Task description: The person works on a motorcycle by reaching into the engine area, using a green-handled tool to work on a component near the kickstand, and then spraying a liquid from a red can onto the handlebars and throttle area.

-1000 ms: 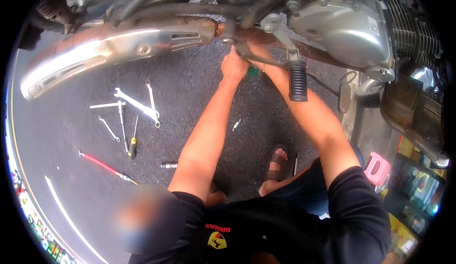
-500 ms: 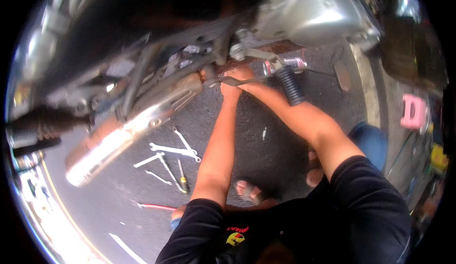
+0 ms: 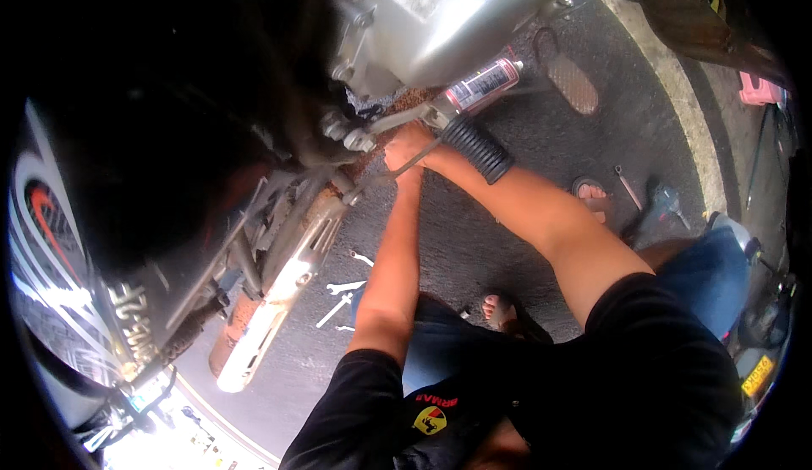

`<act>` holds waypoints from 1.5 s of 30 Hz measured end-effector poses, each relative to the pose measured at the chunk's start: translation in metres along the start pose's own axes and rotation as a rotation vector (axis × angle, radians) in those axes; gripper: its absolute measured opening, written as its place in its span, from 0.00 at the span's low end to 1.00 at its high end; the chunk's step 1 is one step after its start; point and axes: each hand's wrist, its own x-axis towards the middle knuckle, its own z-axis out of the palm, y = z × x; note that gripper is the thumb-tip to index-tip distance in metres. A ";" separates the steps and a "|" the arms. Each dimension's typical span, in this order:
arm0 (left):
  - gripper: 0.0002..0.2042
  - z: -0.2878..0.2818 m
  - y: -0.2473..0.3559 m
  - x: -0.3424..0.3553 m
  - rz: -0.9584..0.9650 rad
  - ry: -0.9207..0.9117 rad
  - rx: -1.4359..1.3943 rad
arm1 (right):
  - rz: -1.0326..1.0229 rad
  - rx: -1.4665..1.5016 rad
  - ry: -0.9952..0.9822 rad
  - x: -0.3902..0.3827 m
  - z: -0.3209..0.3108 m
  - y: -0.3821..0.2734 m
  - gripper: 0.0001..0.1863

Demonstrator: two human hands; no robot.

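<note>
Reaching in at a motorcycle with left hand and right hand close together, near footpeg and spray can; cannot tell whether wide or gripping.

roadside workspace (motorcycle, wrenches, asphalt)

Your left hand and right hand are side by side at the motorcycle's flank. The footpeg is just right of them, above your right forearm. The engine case lies beyond them; beyond and right, the spray can, then the pedal. The muffler stretches left and nearer you, wrenches lying between it and your left forearm.
</note>
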 end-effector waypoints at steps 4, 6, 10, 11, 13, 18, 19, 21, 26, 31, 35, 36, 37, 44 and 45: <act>0.14 0.000 -0.003 0.008 -0.006 -0.070 -0.093 | 0.043 0.018 0.017 0.011 -0.020 0.021 0.25; 0.17 -0.035 0.033 0.005 -0.137 -0.177 -0.129 | 0.071 0.019 0.017 0.018 -0.033 0.042 0.26; 0.21 -0.031 0.032 0.003 -0.121 -0.111 -0.039 | 0.060 0.015 0.003 0.011 -0.027 0.033 0.27; 0.22 -0.021 0.023 0.003 -0.064 -0.026 -0.041 | 0.053 0.015 0.001 0.009 -0.025 0.029 0.27; 0.22 -0.027 0.030 -0.001 -0.079 -0.045 -0.051 | 0.066 0.017 0.000 0.007 -0.025 0.035 0.28; 0.22 -0.031 0.030 -0.004 -0.183 -0.168 -0.075 | 0.072 0.014 -0.002 0.003 -0.020 0.034 0.29; 0.21 -0.027 0.026 -0.003 -0.153 -0.160 -0.057 | 0.071 0.010 0.003 0.001 -0.017 0.031 0.29; 0.19 -0.013 0.015 0.005 -0.043 -0.134 0.033 | 0.065 -0.006 0.026 -0.001 -0.011 0.022 0.30; 0.16 0.053 -0.031 0.004 0.088 0.208 -0.179 | 0.066 -0.033 0.084 -0.005 -0.004 -0.002 0.31; 0.22 0.031 -0.035 -0.036 0.139 0.035 -0.554 | 0.105 0.012 0.085 -0.031 -0.008 -0.013 0.33; 0.23 0.007 -0.010 -0.060 0.017 0.112 -0.600 | 0.040 0.007 0.197 -0.060 -0.015 -0.030 0.27; 0.22 -0.002 -0.007 -0.068 0.038 0.117 -0.615 | 0.023 0.021 0.237 -0.068 -0.016 -0.036 0.25; 0.21 -0.008 -0.004 -0.076 0.059 0.115 -0.633 | 0.014 0.033 0.278 -0.075 -0.019 -0.037 0.23; 0.27 -0.057 0.005 -0.123 0.042 -0.001 -0.762 | -0.113 0.539 0.227 -0.084 -0.021 -0.023 0.22; 0.27 -0.066 0.000 -0.126 0.074 0.024 -0.672 | -0.094 0.589 0.181 -0.080 -0.020 -0.031 0.22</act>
